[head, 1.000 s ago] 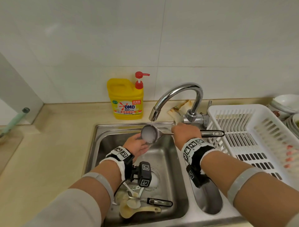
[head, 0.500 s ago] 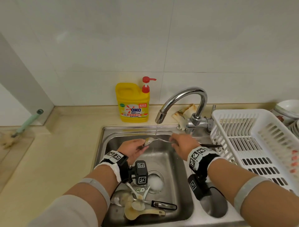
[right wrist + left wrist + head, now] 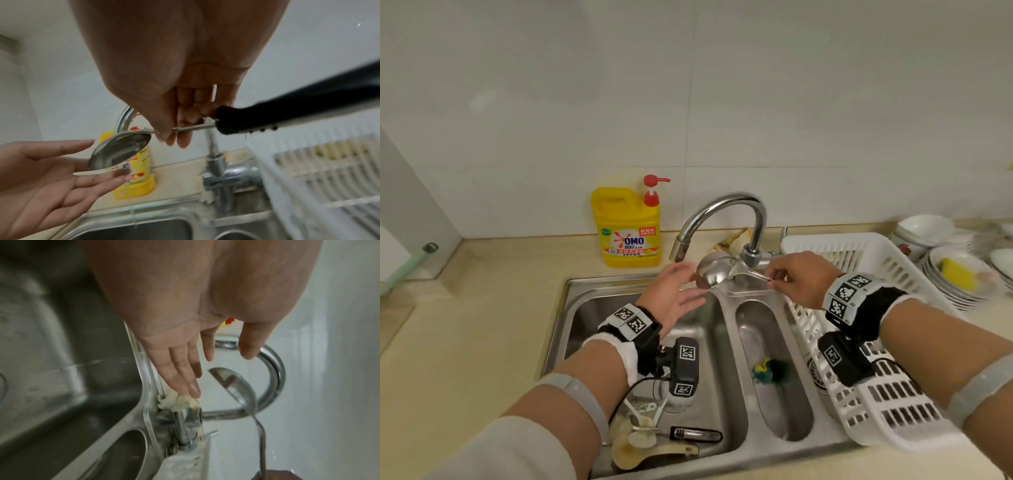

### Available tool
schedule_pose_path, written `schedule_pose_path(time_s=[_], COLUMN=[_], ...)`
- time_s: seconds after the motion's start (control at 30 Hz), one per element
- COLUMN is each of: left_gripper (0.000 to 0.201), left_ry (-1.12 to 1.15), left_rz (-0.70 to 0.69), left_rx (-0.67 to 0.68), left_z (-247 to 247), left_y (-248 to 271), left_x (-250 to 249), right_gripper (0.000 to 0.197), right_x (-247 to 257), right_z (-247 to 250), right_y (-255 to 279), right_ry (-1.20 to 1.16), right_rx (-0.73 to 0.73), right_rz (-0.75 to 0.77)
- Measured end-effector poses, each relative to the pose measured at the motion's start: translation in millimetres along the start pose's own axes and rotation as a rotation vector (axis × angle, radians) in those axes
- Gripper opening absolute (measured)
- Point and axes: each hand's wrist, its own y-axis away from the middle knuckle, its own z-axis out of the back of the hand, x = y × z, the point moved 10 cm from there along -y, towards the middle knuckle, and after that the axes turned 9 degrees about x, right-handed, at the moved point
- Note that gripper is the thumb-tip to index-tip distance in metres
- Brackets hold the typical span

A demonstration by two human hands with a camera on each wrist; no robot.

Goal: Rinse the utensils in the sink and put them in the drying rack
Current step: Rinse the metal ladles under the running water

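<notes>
Steel ladle (image 3: 714,274) (black-handled) held level above sink (image 3: 571,308).

1. "OMO" is printed in dark blue letters on the front label of the yellow dish-soap bottle (image 3: 627,229).
2. Smaller Chinese characters are seen beneath the brand name and in a red patch at the label's upper right, too small to be read.

Faucet (image 3: 726,219) arches over the sink divider; drying rack (image 3: 866,342) (right side) lies open above.

yellow detergent bottle (image 3: 626,229) by the wall, stacked bowls (image 3: 924,229) far right
</notes>
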Motion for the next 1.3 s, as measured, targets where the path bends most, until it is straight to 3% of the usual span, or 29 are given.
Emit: schedule_pose_path(time_s=[0.13, 0.27, 0.4, 0.57, 0.83, 1.07, 1.13, 1.23, 1.3], left_gripper=[0.03, 0.011, 0.016, 0.024, 0.02, 0.02, 0.02, 0.02, 0.019], left_ry=[-0.306, -0.794, -1.246, -1.621, -1.839, -1.794, -1.772, -1.743, -1.719], left_rz=[0.03, -0.038, -0.082, -0.094, -0.092, -0.099, -0.096, -0.093, -0.098], left_rx=[0.027, 0.018, 0.049, 0.023, -0.073, -0.108, -0.11, -0.138, -0.16], left_z=[-50, -99, -154, -208, -241, -240, -237, -228, -220], left_y=[-16, -48, -76, -109, -125, -124, -124, -124, -121], left_x=[7, 17, 31, 43, 54, 54, 55, 54, 51], right_gripper=[0.001, 0.007, 0.012, 0.021, 0.024, 0.021, 0.027, 0.054, 0.058], right_x=[-76, -151, -230, -306, -356, -365, -364, -361, -353], right_z=[32, 35, -1, -53, -103, -119, -118, -113, -101], right_y=[36, 57, 57, 47, 35, 23, 22, 23, 22], right_ry=[-0.029, -0.017, -0.059, -0.127, -0.165, -0.169, -0.17, -0.193, -0.257], right_rx=[-0.069, -0.073, -0.006, 0.088, 0.143, 0.14, 0.122, 0.095, 0.057], right_rz=[-0.135, -0.27, -0.402, -0.497, -0.542, -0.556, -0.562, -0.556, -0.511])
